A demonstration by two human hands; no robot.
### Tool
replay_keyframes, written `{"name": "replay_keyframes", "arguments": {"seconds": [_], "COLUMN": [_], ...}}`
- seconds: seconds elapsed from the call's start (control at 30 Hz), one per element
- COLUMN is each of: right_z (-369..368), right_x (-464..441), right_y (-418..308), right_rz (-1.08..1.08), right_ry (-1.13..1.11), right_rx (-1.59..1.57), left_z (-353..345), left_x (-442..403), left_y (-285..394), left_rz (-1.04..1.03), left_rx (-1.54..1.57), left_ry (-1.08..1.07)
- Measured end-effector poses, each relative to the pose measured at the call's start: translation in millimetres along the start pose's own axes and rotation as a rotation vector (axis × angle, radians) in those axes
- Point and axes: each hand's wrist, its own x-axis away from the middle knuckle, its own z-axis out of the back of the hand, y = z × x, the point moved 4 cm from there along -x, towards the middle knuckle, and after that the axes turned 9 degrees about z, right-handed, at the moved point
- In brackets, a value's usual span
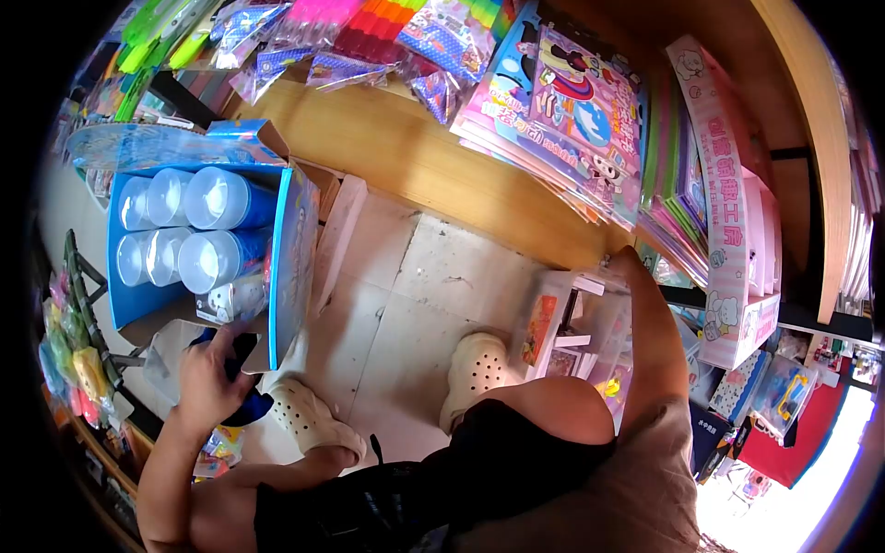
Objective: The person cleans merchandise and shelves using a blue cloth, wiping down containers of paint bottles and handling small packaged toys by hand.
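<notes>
My left hand is closed round a dark blue container, with a translucent part showing beyond the fingers. Just above it stands an open blue display box, holding several blue tubs with translucent ends in two rows. A small patterned item lies in the box near my fingertips. My right hand is at the shelf edge, beside the stacked sticker books and above a clear plastic bin. Its fingers are mostly hidden, so their shape cannot be made out.
Packs of coloured items line the back of the wooden shelf. A pink box stands at the right beside thin upright packs. Tiled floor and my cream clogs show below. Bagged toys hang at left.
</notes>
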Motion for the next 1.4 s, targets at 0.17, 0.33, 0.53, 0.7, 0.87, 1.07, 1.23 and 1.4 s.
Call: {"name": "replay_keyframes", "arguments": {"seconds": [0.17,0.33,0.53,0.7,0.87,1.07,1.23,1.4], "right_z": [132,128,189,187,91,28,59,75], "right_x": [59,13,73,45,-3,-28,-48,-95], "right_y": [-118,-190,-275,-182,19,48,12,38], "right_rz": [0.101,-0.020,0.224,0.073,-0.550,-0.721,-0.357,-0.243], "right_ry": [0.004,0.462,0.472,0.945,0.777,0.535,0.859,0.537], "right_rx": [-0.169,-0.107,-0.409,-0.851,-0.259,0.030,0.057,0.236], "left_z": [-2,-3,-4,0,-2,-3,-4,-4], "left_x": [-2,-2,-5,-6,-1,1,0,2], "left_y": [4,2,0,6,0,1,0,-1], "left_rz": [-0.006,-0.028,-0.033,0.005,0.023,0.065,0.069,0.037], "left_rx": [0.022,0.032,0.088,0.053,0.136,0.132,0.146,0.137], "left_ry": [-0.012,-0.031,0.001,-0.036,-0.017,-0.002,-0.009,0.006]}}
